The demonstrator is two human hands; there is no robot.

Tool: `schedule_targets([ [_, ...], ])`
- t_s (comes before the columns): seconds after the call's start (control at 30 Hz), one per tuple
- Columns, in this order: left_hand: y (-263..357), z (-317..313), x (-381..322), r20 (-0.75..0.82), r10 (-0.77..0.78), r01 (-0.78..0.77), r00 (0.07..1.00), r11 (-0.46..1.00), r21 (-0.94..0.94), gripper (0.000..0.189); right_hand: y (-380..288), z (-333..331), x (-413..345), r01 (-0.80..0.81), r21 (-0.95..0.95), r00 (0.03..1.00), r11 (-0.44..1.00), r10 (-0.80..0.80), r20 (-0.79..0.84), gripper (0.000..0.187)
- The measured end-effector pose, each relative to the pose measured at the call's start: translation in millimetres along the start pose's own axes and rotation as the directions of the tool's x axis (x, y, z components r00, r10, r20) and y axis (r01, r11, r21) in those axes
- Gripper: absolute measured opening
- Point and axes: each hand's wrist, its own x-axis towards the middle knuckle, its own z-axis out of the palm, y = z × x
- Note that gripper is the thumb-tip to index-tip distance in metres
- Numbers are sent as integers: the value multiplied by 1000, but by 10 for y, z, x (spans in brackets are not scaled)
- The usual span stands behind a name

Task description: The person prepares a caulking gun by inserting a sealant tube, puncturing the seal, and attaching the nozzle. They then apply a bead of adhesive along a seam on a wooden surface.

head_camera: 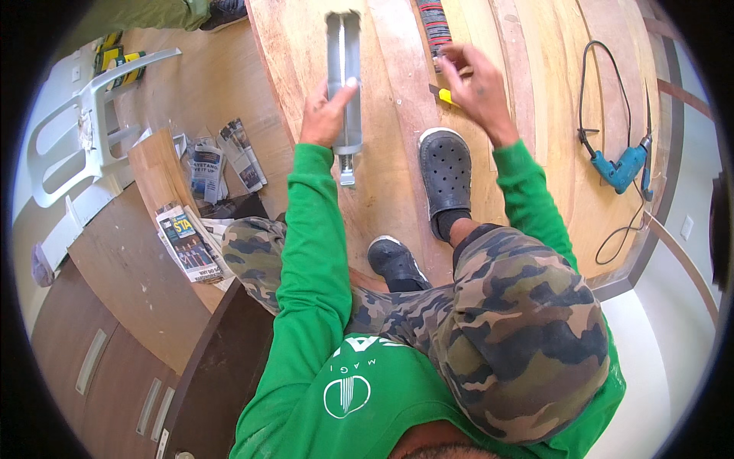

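My left hand point(328, 112) grips a grey caulking gun point(352, 123) by its cradle, thumb across the open trough. A toothed rod runs along the middle of that trough, and I see no cartridge in it. My right hand point(479, 86) is blurred, its fingers curled at the near end of a dark sealant cartridge point(434, 23) with red bands. Whether those fingers pinch anything is unclear. Just below them lies a yellow utility knife point(445, 96) on the wooden boards point(395, 143), partly covered by the hand.
A blue power drill point(622, 167) with its cord lies at the right. Folded newspapers point(192, 244) and a wooden board point(157, 163) are at the left, near a white plastic chair point(86, 126). My clog-shod foot point(446, 172) rests on the boards. Someone's clothing point(149, 14) shows at upper left.
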Motion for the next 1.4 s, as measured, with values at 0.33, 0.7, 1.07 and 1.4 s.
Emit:
schedule_targets([
  [0.33, 595, 135, 218, 90, -137, 156, 986, 617, -771, 53, -983, -137, -652, 131, 436, 941, 890, -250, 229, 30],
  [0.7, 546, 258, 104, -329, -233, -13, 915, 799, -601, 50, -999, 39, -599, 215, 196, 929, 957, -262, 261, 13],
  [1.07, 561, 483, 69, -470, -79, -239, 879, 781, -578, 26, -970, 58, -622, -631, 636, 742, 445, 103, 663, 44],
  [1.4, 538, 490, 246, -524, -203, -209, 827, 755, -622, 35, -973, 43, -521, -182, 394, 957, 901, 71, 281, 23],
])
